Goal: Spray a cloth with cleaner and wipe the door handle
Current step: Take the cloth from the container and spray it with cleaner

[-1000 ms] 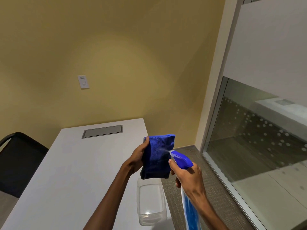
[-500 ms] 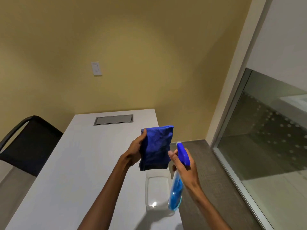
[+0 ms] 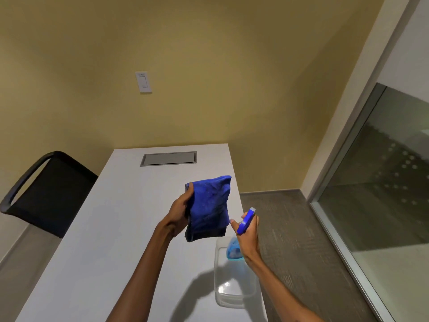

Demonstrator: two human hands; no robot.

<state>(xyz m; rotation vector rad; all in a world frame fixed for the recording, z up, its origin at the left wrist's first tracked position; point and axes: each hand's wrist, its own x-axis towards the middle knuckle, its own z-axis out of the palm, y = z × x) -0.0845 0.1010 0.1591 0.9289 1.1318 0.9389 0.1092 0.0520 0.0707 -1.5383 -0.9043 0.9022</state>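
My left hand grips a folded blue cloth by its left edge and holds it upright above the white table. My right hand holds a spray bottle with a blue trigger head and blue liquid; the bottle hangs nearly upright over a clear plastic container, a short way right of the cloth. No door handle is in view.
A black chair stands at the table's left side. A metal cable hatch sits in the far end of the table. A glass partition runs along the right, with grey carpet between it and the table. A wall switch is on the yellow wall.
The spray bottle has swung from pointing at the cloth to hanging upright and lower over the clear container. The cloth stays held up. My view has shifted left.
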